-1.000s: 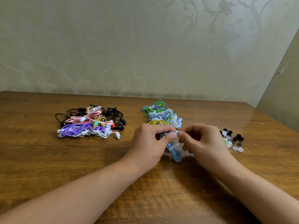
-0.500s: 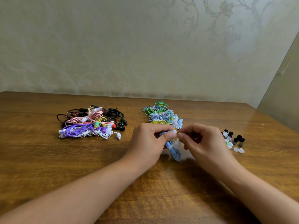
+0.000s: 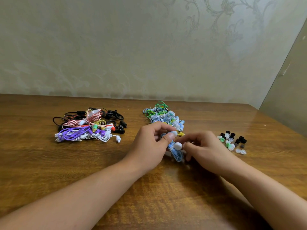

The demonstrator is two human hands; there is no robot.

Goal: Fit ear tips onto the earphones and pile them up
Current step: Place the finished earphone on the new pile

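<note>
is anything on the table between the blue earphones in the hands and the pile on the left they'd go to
Nothing visible. The blue earphones, held by the left hand and right hand, have only bare table between them and the left pile.

Wooden table [image 3: 41, 163]: mixed earphone pile [image 3: 88, 125] left, green-blue earphone pile [image 3: 163, 116] centre, loose ear tips [image 3: 232, 141] right.

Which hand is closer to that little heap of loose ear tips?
The right hand. It sits just left of the ear tips, apart from them, pinching at the blue earphones. The left hand grips those earphones from their far side, farther away.
</note>
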